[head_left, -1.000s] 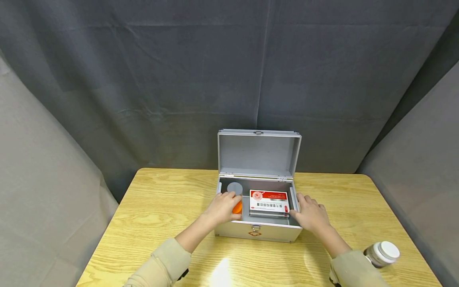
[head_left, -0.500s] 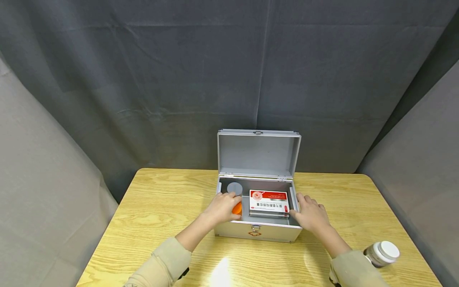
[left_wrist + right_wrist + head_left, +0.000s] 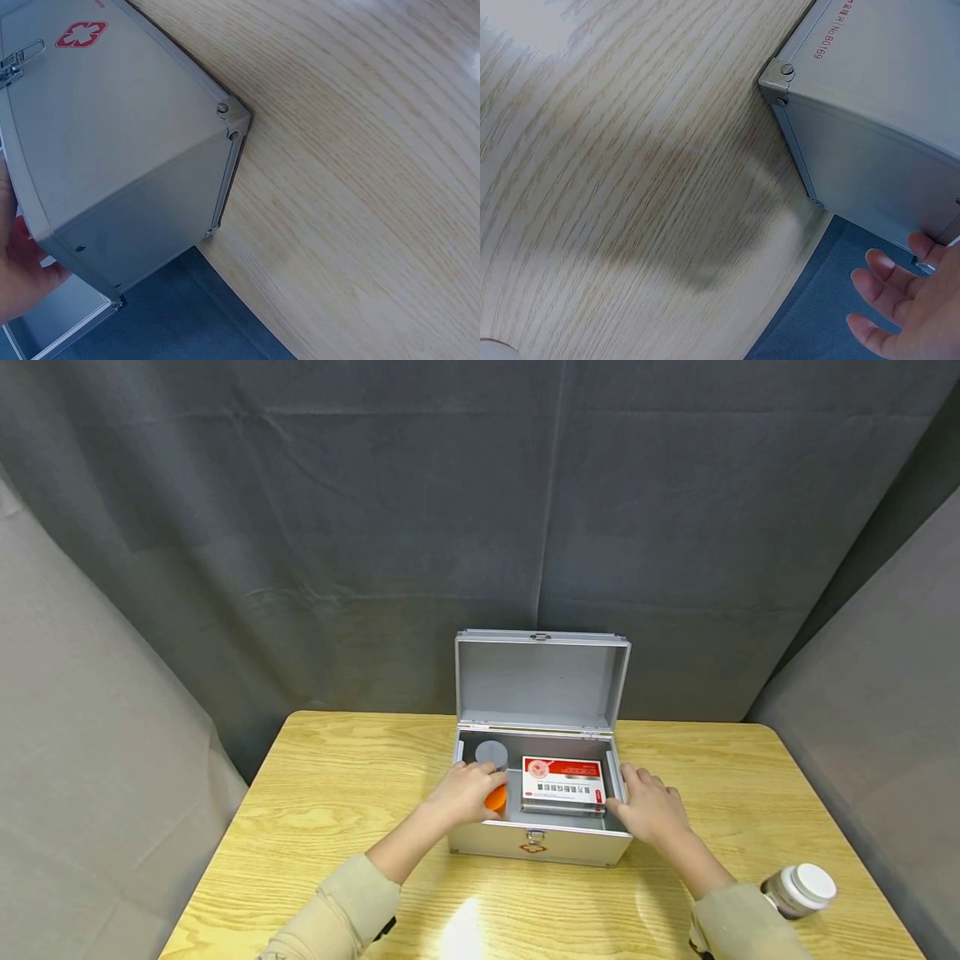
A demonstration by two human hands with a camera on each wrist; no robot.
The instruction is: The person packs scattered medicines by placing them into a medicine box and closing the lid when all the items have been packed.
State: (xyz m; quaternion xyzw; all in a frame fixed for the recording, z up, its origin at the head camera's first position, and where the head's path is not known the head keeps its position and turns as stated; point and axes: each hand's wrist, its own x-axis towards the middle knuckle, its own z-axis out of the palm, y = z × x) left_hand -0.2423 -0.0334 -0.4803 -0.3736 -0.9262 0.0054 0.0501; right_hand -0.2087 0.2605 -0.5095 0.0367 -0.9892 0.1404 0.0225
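An aluminium first-aid case [image 3: 540, 845] stands on the table with its lid up. My left hand [image 3: 463, 793] reaches over its left front rim and grips an orange-capped bottle [image 3: 497, 797] inside, thumb in front and fingers behind. The bottle's body is hidden. Behind it stands a container with a grey round lid [image 3: 491, 753]. To the right lies a red and white medicine box [image 3: 562, 780]. My right hand [image 3: 651, 807] holds the case's right wall, thumb over the rim; in the right wrist view its other fingers [image 3: 885, 294] hang loosely off the side.
A white-capped bottle [image 3: 799, 891] is at the right front of the wooden table [image 3: 360, 777], near my right sleeve. The raised lid [image 3: 542, 681] stands close to the dark curtain [image 3: 375, 527] behind. Pale cloth panels flank both sides.
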